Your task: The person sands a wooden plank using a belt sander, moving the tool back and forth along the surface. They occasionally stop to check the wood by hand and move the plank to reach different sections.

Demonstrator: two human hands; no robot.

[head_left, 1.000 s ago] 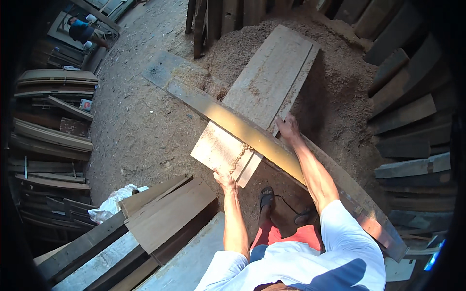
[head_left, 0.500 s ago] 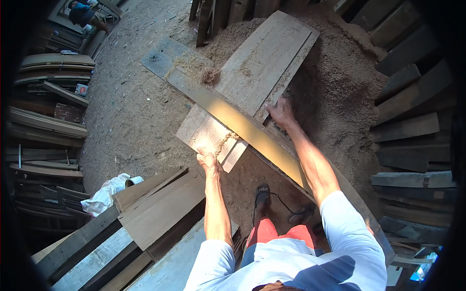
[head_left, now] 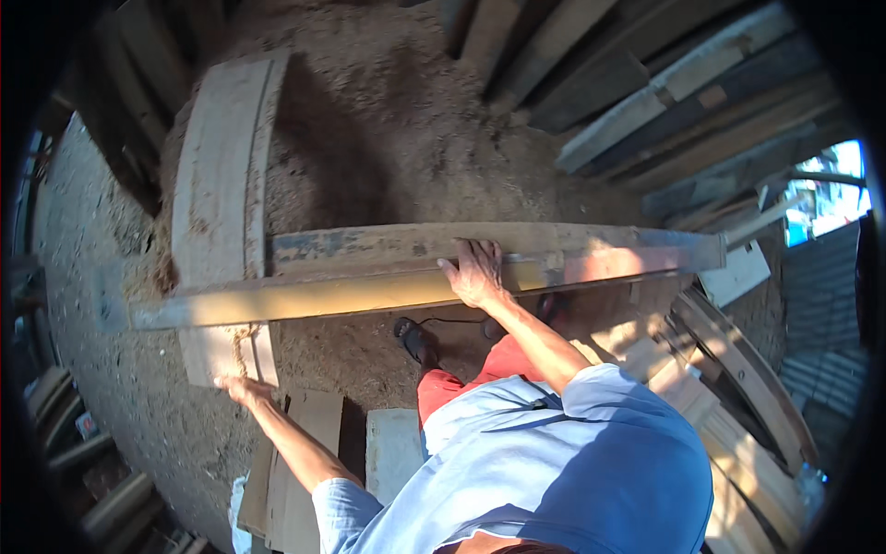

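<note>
A wide wooden board [head_left: 220, 157] lies across a long narrow workbench beam [head_left: 388, 294], with its near end [head_left: 214, 355] jutting toward me. A line runs lengthwise near the board's right edge, and sawdust lies along it at the near end. My left hand [head_left: 245, 390] is closed on the board's near edge; some of its fingers are hidden. Well to the right, my right hand [head_left: 476, 270] rests on the beam, its fingers stretched over the top and the thumb apart. Nothing shows in that hand.
Wood shavings [head_left: 152, 275] gather beside the board on the beam's left end. Planks [head_left: 591, 83] lean at the far right, and curved timber pieces [head_left: 748, 369] lie at the right. Boards [head_left: 305, 462] sit beside my left arm. My sandalled foot [head_left: 415, 342] stands close behind the beam.
The view has swung to the right. My right hand has left the board's edge area and moved rightward along the beam. My left hand stays at the board's near end.
</note>
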